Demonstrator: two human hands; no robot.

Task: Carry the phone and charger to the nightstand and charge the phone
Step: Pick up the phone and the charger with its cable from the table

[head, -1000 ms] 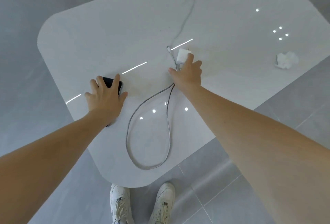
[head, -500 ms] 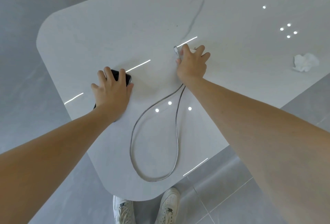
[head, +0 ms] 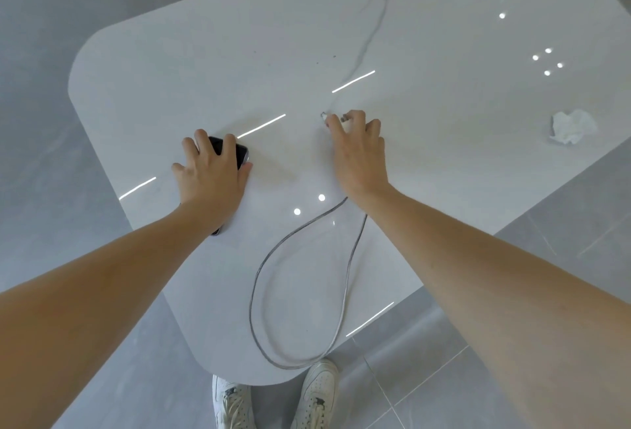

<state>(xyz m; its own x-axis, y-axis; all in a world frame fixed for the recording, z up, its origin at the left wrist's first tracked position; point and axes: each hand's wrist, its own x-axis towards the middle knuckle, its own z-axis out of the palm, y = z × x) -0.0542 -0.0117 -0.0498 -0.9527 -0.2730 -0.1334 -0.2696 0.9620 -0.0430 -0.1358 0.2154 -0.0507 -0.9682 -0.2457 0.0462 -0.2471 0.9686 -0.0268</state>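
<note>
A black phone (head: 235, 152) lies flat on the white table (head: 205, 80). My left hand (head: 211, 172) lies over it, fingers curled around its edges, and hides most of it. My right hand (head: 358, 148) closes over the white charger plug (head: 345, 124), of which only a corner shows between the fingers. The grey charger cable (head: 290, 258) runs from under my right hand in a long loop toward the table's near edge; its free end (head: 323, 116) pokes out by my fingertips.
A crumpled white tissue (head: 573, 126) lies at the right of the table. The table's rounded near edge is just above my white shoes (head: 273, 398). Grey tiled floor surrounds the table. A grey vein runs across the tabletop at the back.
My right hand has closed down over the charger plug, which showed beyond the fingers a second ago. My left hand has stayed on the phone, fingers curling tighter.
</note>
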